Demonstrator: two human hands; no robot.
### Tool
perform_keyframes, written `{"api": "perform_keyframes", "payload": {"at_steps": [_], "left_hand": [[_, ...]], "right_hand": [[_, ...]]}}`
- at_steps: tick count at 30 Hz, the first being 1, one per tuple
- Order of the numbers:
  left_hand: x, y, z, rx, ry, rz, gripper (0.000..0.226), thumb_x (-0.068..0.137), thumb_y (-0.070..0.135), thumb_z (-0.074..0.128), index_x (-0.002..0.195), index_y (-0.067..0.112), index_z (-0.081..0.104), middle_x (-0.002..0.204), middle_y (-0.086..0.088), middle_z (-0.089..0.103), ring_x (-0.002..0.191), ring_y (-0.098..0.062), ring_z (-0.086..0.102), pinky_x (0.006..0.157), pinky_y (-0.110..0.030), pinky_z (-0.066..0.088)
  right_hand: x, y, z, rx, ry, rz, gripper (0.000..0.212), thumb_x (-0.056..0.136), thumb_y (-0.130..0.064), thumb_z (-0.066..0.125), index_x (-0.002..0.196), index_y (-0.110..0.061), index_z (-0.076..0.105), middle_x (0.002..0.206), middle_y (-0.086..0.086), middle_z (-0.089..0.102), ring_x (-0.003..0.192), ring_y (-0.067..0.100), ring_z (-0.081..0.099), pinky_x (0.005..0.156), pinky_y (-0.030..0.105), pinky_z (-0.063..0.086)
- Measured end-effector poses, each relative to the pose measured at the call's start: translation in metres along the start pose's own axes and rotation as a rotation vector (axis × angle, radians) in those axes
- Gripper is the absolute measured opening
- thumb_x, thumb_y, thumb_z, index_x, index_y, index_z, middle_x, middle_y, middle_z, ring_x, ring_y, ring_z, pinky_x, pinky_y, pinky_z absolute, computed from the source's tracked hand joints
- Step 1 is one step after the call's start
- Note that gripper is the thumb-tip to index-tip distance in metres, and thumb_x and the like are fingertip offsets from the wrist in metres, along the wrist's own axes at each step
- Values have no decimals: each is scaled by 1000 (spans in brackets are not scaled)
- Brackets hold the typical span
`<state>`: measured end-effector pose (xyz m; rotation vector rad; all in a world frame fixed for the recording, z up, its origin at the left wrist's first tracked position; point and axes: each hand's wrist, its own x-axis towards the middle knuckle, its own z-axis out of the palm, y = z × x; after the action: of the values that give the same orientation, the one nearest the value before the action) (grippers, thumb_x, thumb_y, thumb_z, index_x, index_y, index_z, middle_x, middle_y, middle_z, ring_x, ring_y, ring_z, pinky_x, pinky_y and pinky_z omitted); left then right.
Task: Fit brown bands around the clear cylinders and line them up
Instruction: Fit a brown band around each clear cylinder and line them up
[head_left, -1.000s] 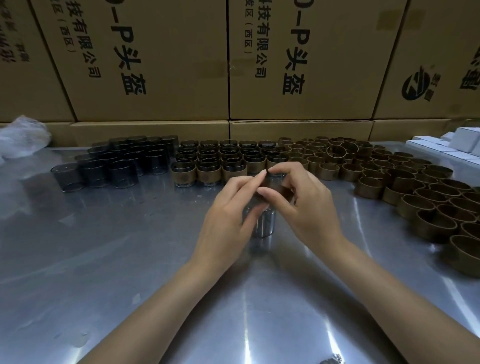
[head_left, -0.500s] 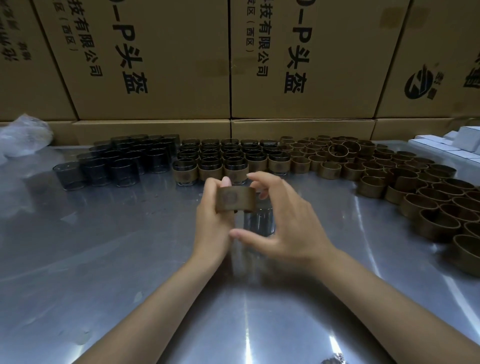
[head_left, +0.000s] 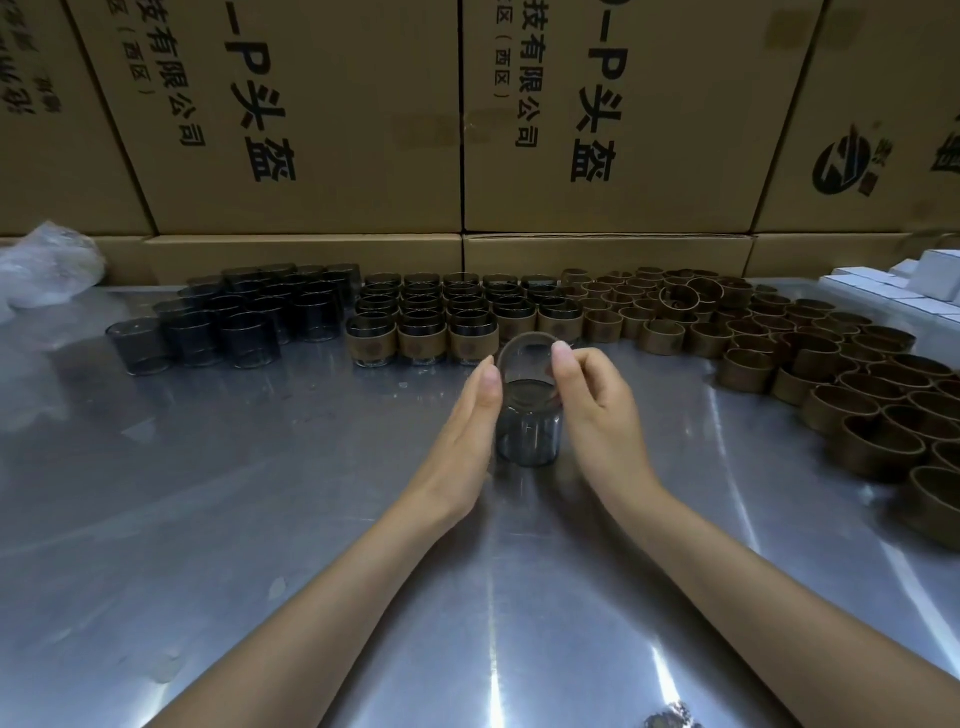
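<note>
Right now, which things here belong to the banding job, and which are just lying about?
Job: brown band, clear cylinder, left hand, right hand, banded rows, loose bands, bare cylinders.
Lying about: cardboard boxes, plastic bag, white boxes.

near half of the steel table (head_left: 218, 545) lies bare around the forearms. far edge is blocked: bare cylinders (head_left: 234, 332) far left, banded cylinders (head_left: 421, 332) at centre, loose brown bands (head_left: 831, 374) crowding the right side, cartons (head_left: 311, 130) walling behind.
</note>
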<state>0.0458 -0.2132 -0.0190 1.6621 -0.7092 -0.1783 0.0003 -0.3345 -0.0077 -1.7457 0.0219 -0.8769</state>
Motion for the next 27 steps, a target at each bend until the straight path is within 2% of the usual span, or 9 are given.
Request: {"api": "perform_keyframes", "payload": {"at_steps": [3, 6, 8, 13, 15, 17, 21, 24, 27], "left_hand": [[-2, -1, 2, -28, -76, -28, 85, 75, 85, 18, 145, 39, 31, 150, 12, 38, 140, -4, 30, 118, -36, 23], [-5, 5, 2, 12, -66, -17, 41, 79, 74, 23, 113, 62, 43, 122, 40, 50, 121, 17, 41, 102, -14, 32], [-4, 4, 2, 24, -46, -1, 39, 86, 64, 26, 116, 52, 47, 121, 31, 54, 119, 13, 45, 98, -14, 34], [-1, -2, 0, 46, -41, -6, 27, 100, 45, 31, 123, 41, 44, 128, 13, 52, 121, 0, 46, 89, -9, 33], [1, -4, 0, 55, -28, -21, 28, 99, 47, 30, 125, 43, 42, 126, 17, 52, 118, 4, 46, 88, -8, 34], [2, -5, -1, 43, -20, -22, 35, 98, 49, 29, 129, 41, 42, 124, 21, 52, 116, 7, 47, 90, -11, 35], [3, -8, -1, 68, -23, -31, 42, 99, 51, 27, 136, 39, 43, 129, 19, 52, 119, 5, 45, 95, -14, 32], [2, -7, -1, 118, -47, -4, 41, 98, 53, 22, 132, 42, 43, 135, 18, 49, 124, 3, 41, 100, -12, 29], [1, -5, 1, 148, -39, 0, 66, 87, 69, 16, 134, 32, 42, 141, 10, 45, 124, 2, 43, 103, -23, 35]], "right_hand": [[1, 6, 1, -145, -10, 51, 33, 93, -52, 42, 73, -27, 53, 81, -8, 54, 97, 16, 48, 78, 16, 35], [2, 11, 2, -161, -7, 157, 39, 96, -51, 37, 80, -22, 56, 95, -2, 57, 105, 16, 49, 89, 21, 38], [0, 12, 3, -86, -27, 222, 42, 97, -54, 33, 86, -21, 56, 94, 0, 61, 97, 14, 57, 85, 31, 45], [-3, 15, 6, -61, -143, 322, 51, 90, -69, 19, 110, -31, 47, 98, -16, 58, 98, 0, 55, 87, 30, 43], [-2, 14, 5, -49, -227, 326, 66, 81, -76, 19, 123, -30, 40, 109, -18, 54, 107, 1, 53, 96, 32, 41], [-1, 12, 3, -84, -300, 325, 59, 87, -72, 21, 129, -32, 33, 121, -14, 52, 114, 3, 51, 101, 33, 39], [2, 14, 0, -385, -352, 345, 70, 91, -68, 16, 143, -23, 25, 139, 2, 45, 130, 22, 43, 112, 47, 29], [0, 12, 0, -448, -337, 356, 77, 85, -75, 17, 135, -19, 34, 130, 0, 47, 128, 23, 43, 108, 45, 33], [0, 8, 0, -333, -319, 372, 75, 78, -83, 21, 121, -23, 37, 124, -5, 44, 121, 18, 47, 103, 41, 38]]}}
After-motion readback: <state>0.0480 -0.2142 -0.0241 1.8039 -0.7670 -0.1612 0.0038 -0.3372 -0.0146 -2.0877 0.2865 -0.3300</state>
